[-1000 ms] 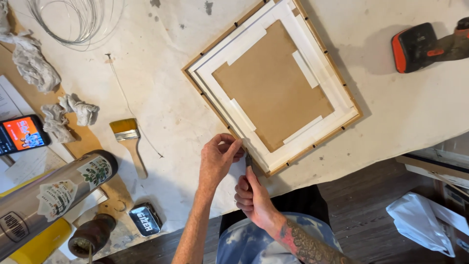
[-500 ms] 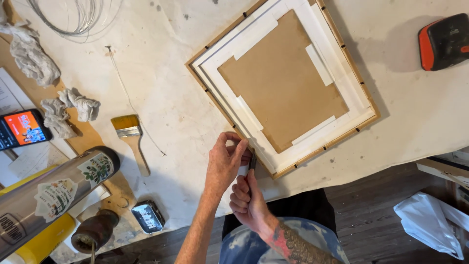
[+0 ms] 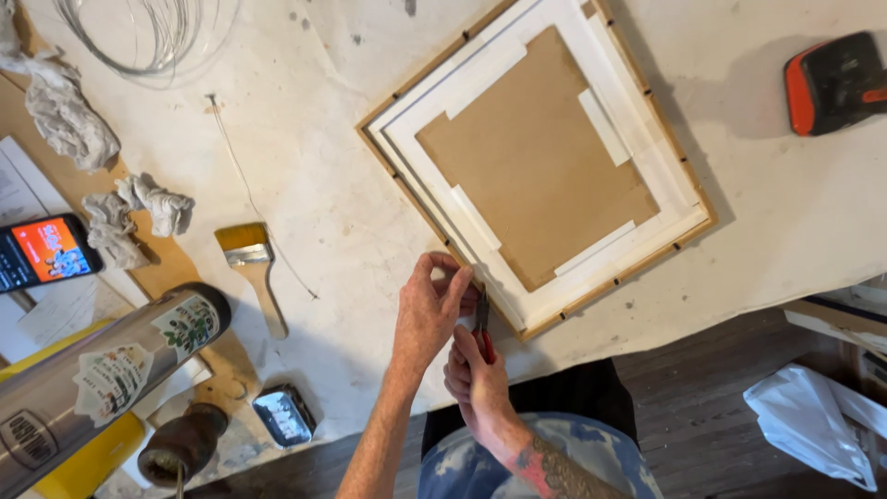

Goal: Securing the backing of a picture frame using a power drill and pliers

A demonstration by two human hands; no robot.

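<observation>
Fingers (image 3: pixel 442 277) of our left hand (image 3: pixel 427 319) are pressed together in a pinch at the near edge of the frame, holding something too small to make out, while our right hand (image 3: pixel 476 374) closes around the red handles of a small pair of pliers (image 3: pixel 481 323) whose nose points up at that same spot.

Going from the biggest thing down: the work table (image 3: pixel 314 157), covered in a stained pale cloth, carries everything. On it lies the picture frame (image 3: pixel 545 166), face down and turned at an angle, its brown backing board held with strips of white tape and small dark tabs spaced along the wooden rim. At the left edge a metal flask (image 3: pixel 102 379) lies on its side, and an orange-and-black power tool (image 3: pixel 832 83) sits well apart at the far right. A coil of wire (image 3: pixel 148 32) rests at the top left, crumpled rags (image 3: pixel 129 212) below it, then a flat paintbrush (image 3: pixel 251 263) (bristles away from us) and a phone (image 3: pixel 42 254) with its screen lit.

We judge the step in hand to be work on a fastener at the frame's near left rim. Next calls for a steady squeeze with the pliers while the pinch keeps the piece from slipping.
</observation>
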